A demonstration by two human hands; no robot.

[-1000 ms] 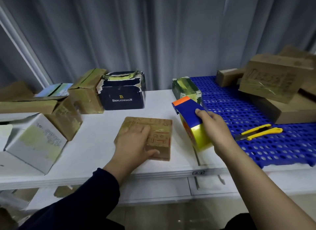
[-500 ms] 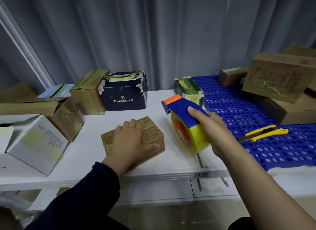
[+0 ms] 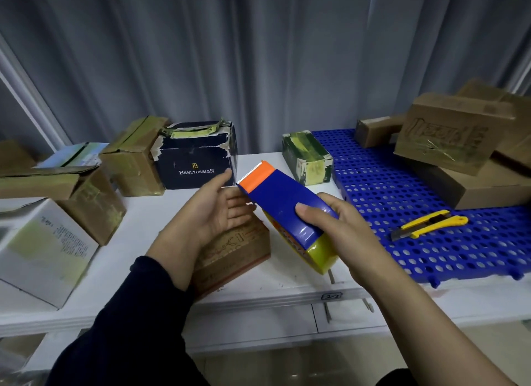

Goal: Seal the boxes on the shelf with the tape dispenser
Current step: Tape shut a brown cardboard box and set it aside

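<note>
Head view, nearest first: the right hand (image 3: 342, 236) is clenched round the tape dispenser (image 3: 283, 201), thumb on its blue cover. It holds the dispenser tilted above the shelf, the orange toothed end pointing far-left and the yellow roll low toward the front edge. The left hand (image 3: 212, 213) is released, palm up and fingers relaxed, with its fingertips just beside that toothed end; I cannot tell whether they touch it. Under that hand a flat brown box (image 3: 241, 250) lies on the white shelf (image 3: 149, 222), one corner close to the front lip. Bare shelf runs left of it as far as a white box (image 3: 43, 250) at the near left. To the right, a blue perforated mat (image 3: 402, 242) carries a yellow utility knife (image 3: 428, 224), well apart from both hands. Farther back, boxes line the grey curtain (image 3: 258, 55) — a taped brown carton (image 3: 135, 155), a dark printed box (image 3: 195, 161) and a green box (image 3: 307, 158). Stacked brown boxes (image 3: 451, 135) sit at the mat's far right.
</note>
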